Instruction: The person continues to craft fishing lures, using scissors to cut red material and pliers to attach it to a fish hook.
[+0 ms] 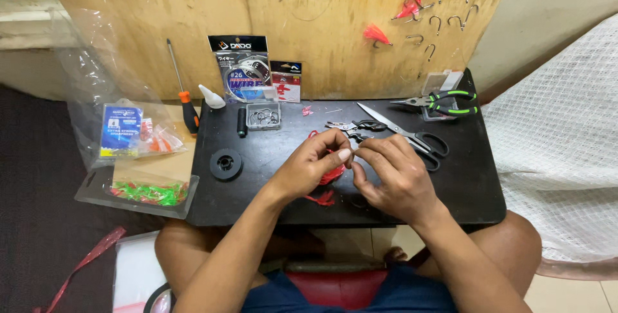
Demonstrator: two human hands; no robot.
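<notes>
Over the middle of a small black table [463, 184], my left hand [312, 162] and my right hand [393, 174] meet with fingertips pinched together. A tuft of red fibre [331, 174] hangs from under my left hand. What my right fingertips pinch is too small to tell. A second red tuft [324, 198] lies on the table just below my left hand. Black-handled scissors [412, 136] lie just beyond my right hand, and small pliers [354, 126] lie beyond the fingertips.
A small box of hooks [263, 116], a black spool [226, 164], an orange-handled screwdriver [187, 108], green-handled pliers [447, 102] and wire packets [244, 72] are about. Hooks and red lures [376, 34] hang on the wooden board behind. A tray of green lures [148, 192] sits left.
</notes>
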